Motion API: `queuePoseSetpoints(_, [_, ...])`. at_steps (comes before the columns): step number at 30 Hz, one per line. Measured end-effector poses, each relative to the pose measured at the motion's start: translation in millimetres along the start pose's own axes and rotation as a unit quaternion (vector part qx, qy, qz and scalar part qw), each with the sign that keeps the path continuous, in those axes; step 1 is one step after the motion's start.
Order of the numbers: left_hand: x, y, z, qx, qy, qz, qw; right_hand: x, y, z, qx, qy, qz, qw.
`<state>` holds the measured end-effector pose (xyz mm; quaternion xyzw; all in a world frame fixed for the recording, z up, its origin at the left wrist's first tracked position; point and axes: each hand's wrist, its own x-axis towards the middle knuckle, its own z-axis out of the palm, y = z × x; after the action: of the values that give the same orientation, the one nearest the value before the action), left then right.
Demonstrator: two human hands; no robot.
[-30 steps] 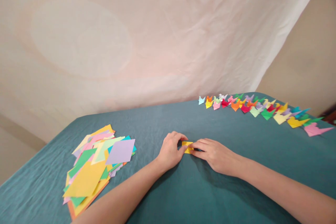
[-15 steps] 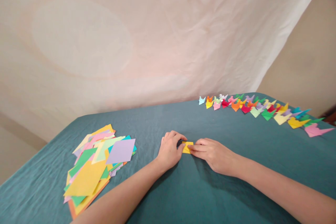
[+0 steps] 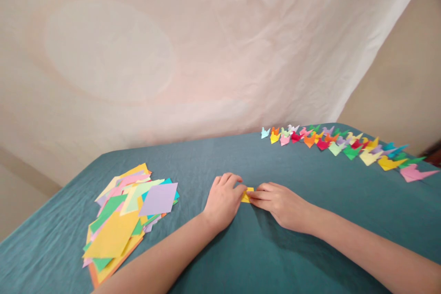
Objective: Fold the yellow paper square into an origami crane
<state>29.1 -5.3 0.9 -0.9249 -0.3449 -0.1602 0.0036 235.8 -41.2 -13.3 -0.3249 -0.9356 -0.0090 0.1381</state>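
Note:
A small folded yellow paper [image 3: 247, 194] lies on the teal tablecloth [image 3: 262, 248] between my two hands. My left hand [image 3: 223, 202] has its fingers curled and pressed on the paper's left side. My right hand [image 3: 279, 204] pinches the paper's right edge with fingertips close together. Most of the paper is hidden under my fingers.
A loose pile of coloured square paper sheets [image 3: 126, 211] lies at the left. Along the far right edge runs a row of several folded paper cranes [image 3: 339, 145] in many colours. A pale cloth backdrop [image 3: 193, 55] hangs behind the table.
Both hands have closed in further over the yellow paper, so less of it shows. The left fingers slid slightly right.

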Motion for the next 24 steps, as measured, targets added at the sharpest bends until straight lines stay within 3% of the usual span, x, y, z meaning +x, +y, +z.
queuePoseSetpoints(9, [-8.1, 5.6, -6.7, 0.126, -0.044, 0.076, 0.988, 0.7, -0.8, 1.6, -0.013, 0.005, 0.004, 1.0])
queuePoseSetpoints(20, [-12.8, 7.1, -9.8, 0.154, -0.086, 0.068, 0.982, -2.1, 4.5, 10.3, 0.032, 0.077, -0.016, 0.996])
queuePoseSetpoints(24, [-12.8, 7.6, -9.7, 0.155, -0.089, 0.064, 0.982, -4.2, 3.1, 8.7, 0.039, 0.073, -0.01, 0.997])
